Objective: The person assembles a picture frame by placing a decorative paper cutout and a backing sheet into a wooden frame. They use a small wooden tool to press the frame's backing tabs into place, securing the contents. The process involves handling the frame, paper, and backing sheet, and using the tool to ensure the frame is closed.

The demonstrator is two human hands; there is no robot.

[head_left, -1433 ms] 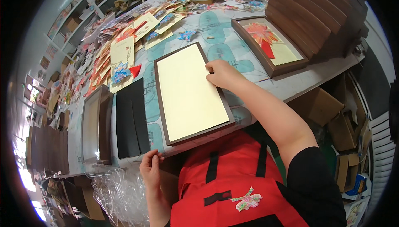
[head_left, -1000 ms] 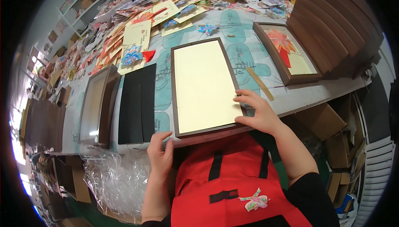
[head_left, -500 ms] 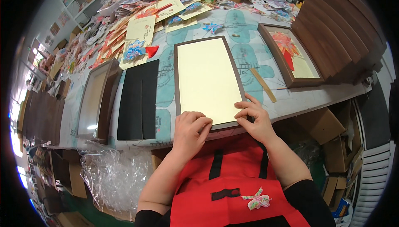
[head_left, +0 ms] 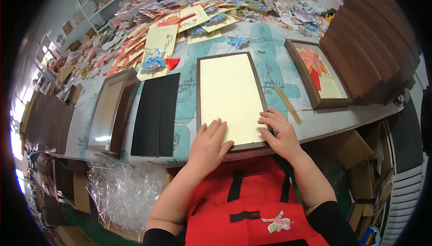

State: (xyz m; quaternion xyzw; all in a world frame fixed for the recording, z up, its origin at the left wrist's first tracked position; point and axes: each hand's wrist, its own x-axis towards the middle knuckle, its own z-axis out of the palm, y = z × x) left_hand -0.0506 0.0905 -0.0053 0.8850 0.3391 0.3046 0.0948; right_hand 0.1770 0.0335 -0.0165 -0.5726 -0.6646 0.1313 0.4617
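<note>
Cream sheet [head_left: 231, 93], lower-left corner hidden (left hand [head_left: 207, 144] over).

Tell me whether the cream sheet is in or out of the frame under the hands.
In: the cream sheet lies within the brown frame, whose rim borders it.

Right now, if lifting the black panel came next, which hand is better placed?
Probably the left hand: it lies at the lower left corner of the brown frame, nearer the black panel. The right hand is farther off, at the frame's lower right.
</note>
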